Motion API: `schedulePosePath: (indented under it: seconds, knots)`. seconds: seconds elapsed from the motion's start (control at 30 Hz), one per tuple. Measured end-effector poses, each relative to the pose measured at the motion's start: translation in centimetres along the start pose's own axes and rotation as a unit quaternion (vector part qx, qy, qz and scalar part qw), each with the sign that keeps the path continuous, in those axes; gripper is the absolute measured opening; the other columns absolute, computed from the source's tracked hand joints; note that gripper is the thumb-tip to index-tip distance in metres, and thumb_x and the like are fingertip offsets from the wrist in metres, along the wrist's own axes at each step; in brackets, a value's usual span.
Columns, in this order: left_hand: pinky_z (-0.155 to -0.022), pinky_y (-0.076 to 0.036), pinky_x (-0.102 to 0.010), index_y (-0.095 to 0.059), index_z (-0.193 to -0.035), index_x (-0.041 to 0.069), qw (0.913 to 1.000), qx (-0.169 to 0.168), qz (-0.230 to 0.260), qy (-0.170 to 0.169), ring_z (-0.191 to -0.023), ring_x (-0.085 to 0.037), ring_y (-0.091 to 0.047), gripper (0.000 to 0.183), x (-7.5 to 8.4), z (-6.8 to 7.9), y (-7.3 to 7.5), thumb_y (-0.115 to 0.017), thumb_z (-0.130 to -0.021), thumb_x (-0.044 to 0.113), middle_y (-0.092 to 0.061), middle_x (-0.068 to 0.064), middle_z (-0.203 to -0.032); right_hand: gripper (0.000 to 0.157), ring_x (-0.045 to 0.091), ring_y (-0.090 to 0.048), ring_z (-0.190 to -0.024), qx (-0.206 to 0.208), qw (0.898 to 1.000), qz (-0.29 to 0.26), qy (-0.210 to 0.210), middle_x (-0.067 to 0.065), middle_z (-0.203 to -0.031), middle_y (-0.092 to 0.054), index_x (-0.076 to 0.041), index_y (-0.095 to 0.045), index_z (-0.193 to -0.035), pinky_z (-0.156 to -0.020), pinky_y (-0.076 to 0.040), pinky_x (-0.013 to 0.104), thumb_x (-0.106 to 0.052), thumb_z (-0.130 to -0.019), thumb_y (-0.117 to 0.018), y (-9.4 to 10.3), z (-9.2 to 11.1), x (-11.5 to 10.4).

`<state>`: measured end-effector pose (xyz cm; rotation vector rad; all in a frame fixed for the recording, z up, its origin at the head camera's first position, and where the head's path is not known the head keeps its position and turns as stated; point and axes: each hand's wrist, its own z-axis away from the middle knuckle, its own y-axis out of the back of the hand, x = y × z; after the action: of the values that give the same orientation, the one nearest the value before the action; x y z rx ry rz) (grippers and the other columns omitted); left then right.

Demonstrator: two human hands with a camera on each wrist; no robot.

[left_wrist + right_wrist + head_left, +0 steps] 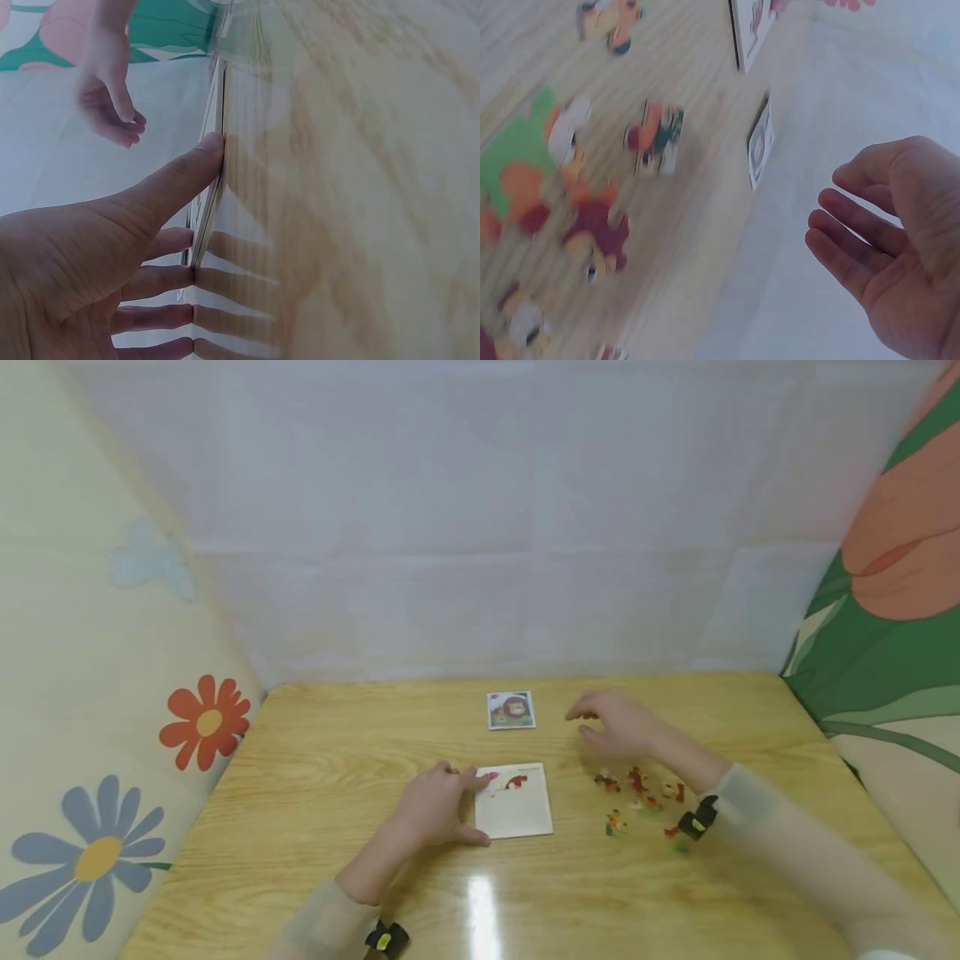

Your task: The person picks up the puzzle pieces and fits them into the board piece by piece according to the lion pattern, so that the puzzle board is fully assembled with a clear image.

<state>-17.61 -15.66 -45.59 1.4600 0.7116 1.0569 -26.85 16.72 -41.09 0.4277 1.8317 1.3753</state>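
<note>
white board (514, 814) touching the left grip (437, 804), right grip (621, 728) hovering empty, both released

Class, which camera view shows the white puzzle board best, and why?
The head view shows the white puzzle board nearly whole from above. The left wrist view shows it nearly edge-on; the right wrist view, only a slanted part, cut off at the top.

Right hand (911, 240): hanging at lower right, curving its fingers loosely
Puzzle pieces (596, 227): lying scattered across the left side
Picture card (761, 146): lying just right of centre
White board (748, 30): showing at the top edge
</note>
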Motion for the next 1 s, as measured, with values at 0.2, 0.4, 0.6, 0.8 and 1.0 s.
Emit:
schedulePosePath:
  seconds: [0.2,0.4,0.6,0.8,1.0]
  knots:
    - [-0.092,-0.061,-0.055,-0.069,-0.143,0.019,1.0000,-0.007,0.004,0.004,-0.119,-0.040,-0.065,0.093,0.3,-0.2,-0.3,-0.095,-0.066,0.063,-0.068,-0.018,-0.144,0.026,0.036,-0.072,-0.111,0.026,0.999,0.029,-0.005,0.018,-0.120,-0.075,0.002,-0.074,-0.125,-0.095,-0.061,0.053,-0.005,-0.100,-0.068,1.4,2.1,2.4]
    - [-0.094,-0.061,-0.057,-0.068,-0.144,0.021,0.9999,-0.009,0.008,-0.002,-0.122,-0.042,-0.064,0.091,0.2,-0.3,-0.5,-0.094,-0.067,0.063,-0.066,-0.017,-0.147,0.023,0.033,-0.073,-0.102,0.023,0.998,0.047,-0.015,0.017,-0.112,-0.076,0.003,-0.075,-0.119,-0.090,-0.063,0.050,-0.003,-0.098,-0.070,1.8,4.2,4.1]
    - [-0.094,-0.060,-0.057,-0.071,-0.141,0.021,0.9998,0.000,0.009,0.015,-0.121,-0.042,-0.064,0.088,-0.4,0.3,-0.1,-0.096,-0.066,0.059,-0.068,-0.017,-0.144,0.023,0.032,-0.074,-0.101,0.019,0.998,0.049,-0.024,0.018,-0.113,-0.077,0.002,-0.075,-0.119,-0.091,-0.063,0.049,-0.003,-0.098,-0.069,2.2,4.5,5.0]
    - [-0.092,-0.062,-0.055,-0.069,-0.143,0.021,0.9999,-0.001,0.007,0.009,-0.118,-0.040,-0.066,0.090,-0.4,0.4,-0.1,-0.094,-0.067,0.062,-0.070,-0.018,-0.141,0.020,0.032,-0.073,-0.098,0.010,0.997,0.052,-0.049,0.018,-0.110,-0.077,0.003,-0.076,-0.115,-0.088,-0.063,0.050,-0.001,-0.096,-0.070,2.5,5.5,6.1]
    - [-0.092,-0.062,-0.057,-0.068,-0.144,0.021,0.9999,0.004,0.009,0.005,-0.118,-0.041,-0.066,0.091,0.0,0.0,-0.1,-0.095,-0.067,0.062,-0.069,-0.019,-0.142,0.021,0.032,-0.075,-0.097,-0.019,0.996,0.063,-0.065,0.015,-0.105,-0.078,0.002,-0.077,-0.111,-0.087,-0.065,0.049,0.003,-0.092,-0.068,2.2,6.6,7.2]
